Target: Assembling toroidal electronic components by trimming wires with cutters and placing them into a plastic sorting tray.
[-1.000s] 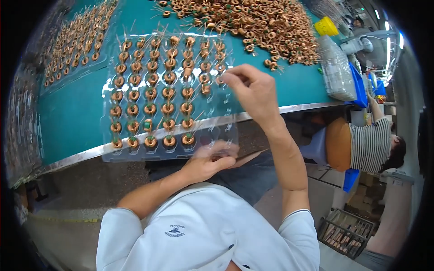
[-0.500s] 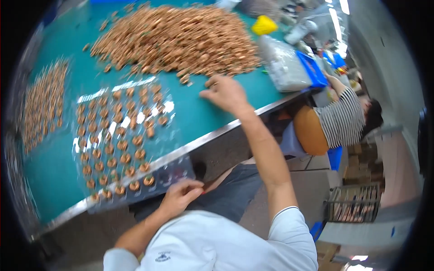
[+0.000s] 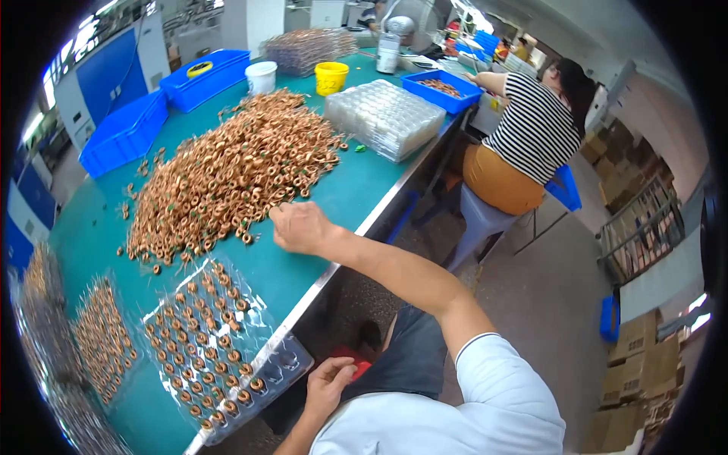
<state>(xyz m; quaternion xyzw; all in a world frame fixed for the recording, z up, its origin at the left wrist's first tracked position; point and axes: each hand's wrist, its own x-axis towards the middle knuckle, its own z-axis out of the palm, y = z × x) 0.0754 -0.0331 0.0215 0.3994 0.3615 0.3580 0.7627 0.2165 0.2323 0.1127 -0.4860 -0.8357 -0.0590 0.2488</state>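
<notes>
A large heap of small copper-wound ring coils [image 3: 220, 178] lies on the green tabletop. At its near right edge is my right hand [image 3: 302, 227], fingers curled down and closed; whatever they hold is hidden. Below and to the left, a clear plastic tray [image 3: 282, 362] carries rows of the same coils and overhangs the table's metal edge, with bare pockets at its right end. My left hand [image 3: 331, 379] is held low in front of my body, right of the tray, thumb and fingers pinched together. A red thing [image 3: 362, 365] shows beside its fingertips; I cannot tell whether it is held.
Filled trays [image 3: 106, 341] stand at the left. Blue bins [image 3: 125, 135], a white tub [image 3: 261, 77] and a yellow tub [image 3: 331, 78] sit behind the heap. Stacked clear trays [image 3: 385, 117] lie at the right edge, before a blue bin of coils [image 3: 441, 89]. A seated co-worker [image 3: 523, 129] is beyond.
The view has swung up, bringing more of the far table into sight. My right hand's fingers have curled in at the heap's edge. The left hand stays low, pinched, with more red showing beside it.
</notes>
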